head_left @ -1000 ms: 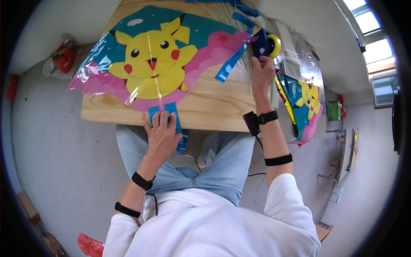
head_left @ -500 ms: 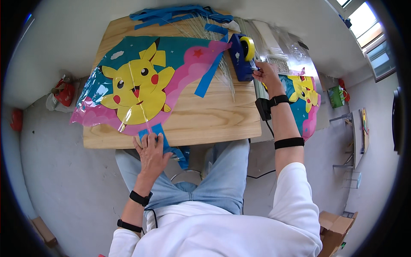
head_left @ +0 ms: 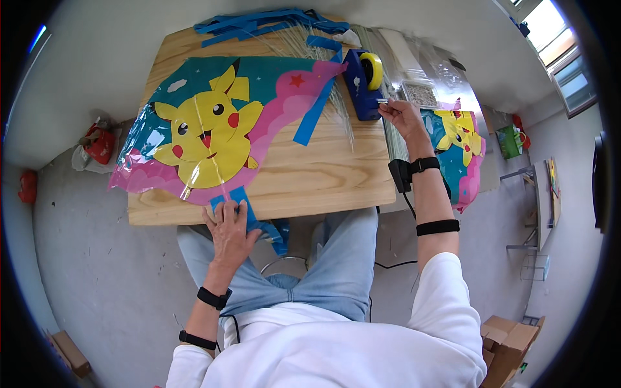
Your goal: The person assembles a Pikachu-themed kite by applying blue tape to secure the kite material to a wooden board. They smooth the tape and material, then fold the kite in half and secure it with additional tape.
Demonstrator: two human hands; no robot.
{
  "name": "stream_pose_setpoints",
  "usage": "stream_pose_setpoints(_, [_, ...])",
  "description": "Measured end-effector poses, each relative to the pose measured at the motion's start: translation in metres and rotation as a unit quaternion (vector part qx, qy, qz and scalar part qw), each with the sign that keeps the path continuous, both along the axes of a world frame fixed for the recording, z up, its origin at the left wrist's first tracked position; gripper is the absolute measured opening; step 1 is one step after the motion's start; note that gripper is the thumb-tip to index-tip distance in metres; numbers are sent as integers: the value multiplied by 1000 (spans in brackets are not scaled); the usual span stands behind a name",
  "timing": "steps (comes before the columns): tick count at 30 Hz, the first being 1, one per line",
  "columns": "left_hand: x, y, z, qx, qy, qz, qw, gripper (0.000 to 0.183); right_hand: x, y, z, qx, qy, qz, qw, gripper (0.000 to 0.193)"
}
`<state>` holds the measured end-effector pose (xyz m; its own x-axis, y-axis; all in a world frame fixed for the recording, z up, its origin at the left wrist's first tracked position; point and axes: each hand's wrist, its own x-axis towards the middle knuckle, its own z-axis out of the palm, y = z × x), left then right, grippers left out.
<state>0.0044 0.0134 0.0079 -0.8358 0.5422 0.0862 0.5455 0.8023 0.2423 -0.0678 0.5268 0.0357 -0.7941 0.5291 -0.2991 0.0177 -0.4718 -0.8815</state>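
A printed plastic sheet (head_left: 272, 123), shaped like a kite sail, lies on the wooden table with a yellow cartoon animal on teal and pink. My left hand (head_left: 229, 233) rests at its near edge, fingers stretched flat over a blue strip (head_left: 240, 197) that hangs down past the table edge. My right hand (head_left: 405, 119) is beside the blue tape dispenser (head_left: 362, 90), which carries a yellow-cored roll of tape (head_left: 371, 70). Its thumb and forefinger are pinched on a small clear piece of tape (head_left: 382, 101) at the dispenser's near end. The sheet's right tip touches the dispenser.
Blue strips (head_left: 272, 24) and thin clear rods (head_left: 291, 42) lie along the table's far side. Another blue strip (head_left: 309, 123) crosses the wood. To the right are more printed sheets (head_left: 460, 145) and a clear box of small pieces (head_left: 420, 95). Cardboard boxes (head_left: 508, 346) stand on the floor.
My right hand has shifted slightly left and down at the dispenser's near end, its fingers still pinched. My left hand stays in place on the blue strip.
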Motion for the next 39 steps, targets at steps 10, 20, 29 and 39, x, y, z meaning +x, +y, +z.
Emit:
stream_pose_setpoints(10, [0, 2, 1, -6, 3, 1, 1000, 75, 43, -28, -60, -252, 50, -130, 958, 23])
stream_pose_setpoints(20, [0, 0, -1, -15, 3, 4, 1000, 76, 7, -63, -26, -179, 7, -171, 969, 20])
stream_pose_setpoints(29, [2, -3, -2, -11, 1, 10, 1000, 76, 13, -57, -38, -133, 24, -133, 982, 9])
stream_pose_setpoints(39, [6, -1, 4, 11, 23, 24, 999, 73, -25, -44, -35, 255, -313, -146, 903, 25])
